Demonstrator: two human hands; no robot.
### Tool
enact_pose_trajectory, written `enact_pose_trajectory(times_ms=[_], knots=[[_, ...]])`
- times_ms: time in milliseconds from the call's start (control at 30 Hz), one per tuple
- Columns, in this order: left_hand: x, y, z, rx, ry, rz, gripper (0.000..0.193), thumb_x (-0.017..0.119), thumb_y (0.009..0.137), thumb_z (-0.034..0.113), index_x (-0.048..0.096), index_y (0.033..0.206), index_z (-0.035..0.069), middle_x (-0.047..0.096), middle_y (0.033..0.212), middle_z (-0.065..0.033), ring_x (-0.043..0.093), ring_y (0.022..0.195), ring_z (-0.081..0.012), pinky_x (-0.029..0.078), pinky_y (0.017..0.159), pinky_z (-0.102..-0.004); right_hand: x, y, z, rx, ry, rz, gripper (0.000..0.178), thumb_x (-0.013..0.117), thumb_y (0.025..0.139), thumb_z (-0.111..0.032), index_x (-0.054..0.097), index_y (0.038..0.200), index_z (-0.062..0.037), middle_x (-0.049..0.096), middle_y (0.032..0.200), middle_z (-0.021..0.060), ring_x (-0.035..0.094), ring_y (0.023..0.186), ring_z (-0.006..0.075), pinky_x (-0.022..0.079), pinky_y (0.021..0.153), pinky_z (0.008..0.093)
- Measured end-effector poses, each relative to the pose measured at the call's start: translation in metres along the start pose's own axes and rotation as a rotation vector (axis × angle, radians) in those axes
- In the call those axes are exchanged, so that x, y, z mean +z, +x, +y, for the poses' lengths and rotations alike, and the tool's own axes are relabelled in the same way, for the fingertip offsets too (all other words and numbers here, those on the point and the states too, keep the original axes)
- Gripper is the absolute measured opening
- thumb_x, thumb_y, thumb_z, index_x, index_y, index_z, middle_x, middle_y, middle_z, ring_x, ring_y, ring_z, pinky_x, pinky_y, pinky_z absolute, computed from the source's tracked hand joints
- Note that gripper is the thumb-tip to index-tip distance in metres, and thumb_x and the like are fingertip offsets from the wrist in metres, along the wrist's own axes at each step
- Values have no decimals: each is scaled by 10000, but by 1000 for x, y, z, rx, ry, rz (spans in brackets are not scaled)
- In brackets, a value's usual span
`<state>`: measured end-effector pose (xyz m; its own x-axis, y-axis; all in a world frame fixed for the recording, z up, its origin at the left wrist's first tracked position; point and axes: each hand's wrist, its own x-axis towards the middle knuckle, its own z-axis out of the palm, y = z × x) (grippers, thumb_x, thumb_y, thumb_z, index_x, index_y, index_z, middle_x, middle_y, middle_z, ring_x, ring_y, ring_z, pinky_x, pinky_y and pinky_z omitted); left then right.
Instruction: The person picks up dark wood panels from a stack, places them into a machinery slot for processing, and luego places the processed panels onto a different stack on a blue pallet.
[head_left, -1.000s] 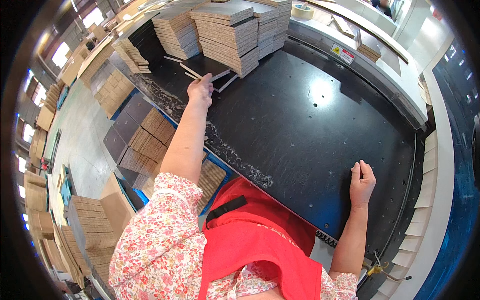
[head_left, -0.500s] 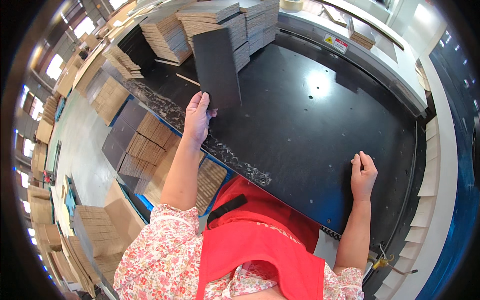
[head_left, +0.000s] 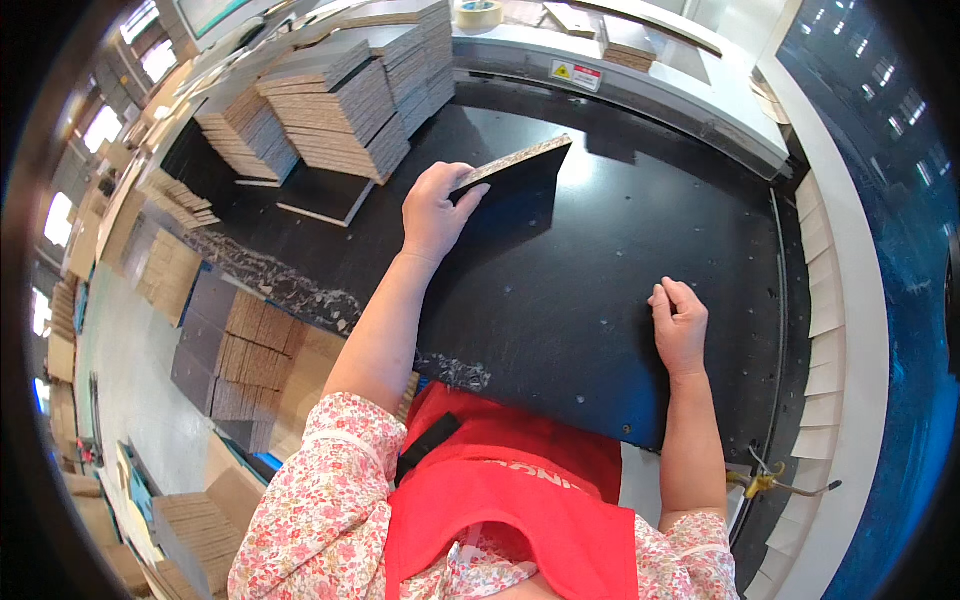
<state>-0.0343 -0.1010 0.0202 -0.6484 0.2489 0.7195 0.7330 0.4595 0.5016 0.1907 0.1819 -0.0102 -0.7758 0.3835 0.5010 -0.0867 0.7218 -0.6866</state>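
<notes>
My left hand (head_left: 436, 208) grips a dark-faced particleboard panel (head_left: 522, 188) by its left end, thumb on the near side and fingers behind. The panel stands on edge over the black work table (head_left: 560, 330), its speckled raw edge facing up. Whether its lower edge touches the table I cannot tell. Farther right, my right hand (head_left: 680, 325) is closed in a loose pinch above the table; anything inside it is hidden. A single dark panel (head_left: 328, 196) lies flat left of my left hand, in front of stacked panels (head_left: 335, 115).
Shavings (head_left: 270, 262) line the table's near left edge. A machine beam (head_left: 640, 105) with a warning label spans the back, bearing a tape roll (head_left: 478, 14) and small panels (head_left: 628, 45). More stacked panels (head_left: 250, 345) stand at lower left. A yellow-handled hose fitting (head_left: 762, 483) hangs near right.
My left hand has carried the panel rightward from beside the stacks, turning it from upright to lengthwise with its raw edge up. The view has shifted; my right hand stays closed.
</notes>
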Motion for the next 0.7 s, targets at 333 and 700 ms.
enact_pose_trajectory(times_ms=[333,700], knots=[[18,-18,-26,-112,-187,-154,270,810,738,88,678,972,70,682,922,-85,641,909,-262,496,842,-354,18,24,-8,-284,-322,-87,79,666,828,-114,643,814,-40,584,728,111,594,677,316,457,646,426],[17,-18,-23,117,46,-67,433,791,676,19,678,1090,82,621,1184,-116,550,1209,-337,453,1023,-422,18,32,-6,-236,-25,-142,94,653,835,-50,624,856,37,552,721,160,557,653,336,446,603,390]])
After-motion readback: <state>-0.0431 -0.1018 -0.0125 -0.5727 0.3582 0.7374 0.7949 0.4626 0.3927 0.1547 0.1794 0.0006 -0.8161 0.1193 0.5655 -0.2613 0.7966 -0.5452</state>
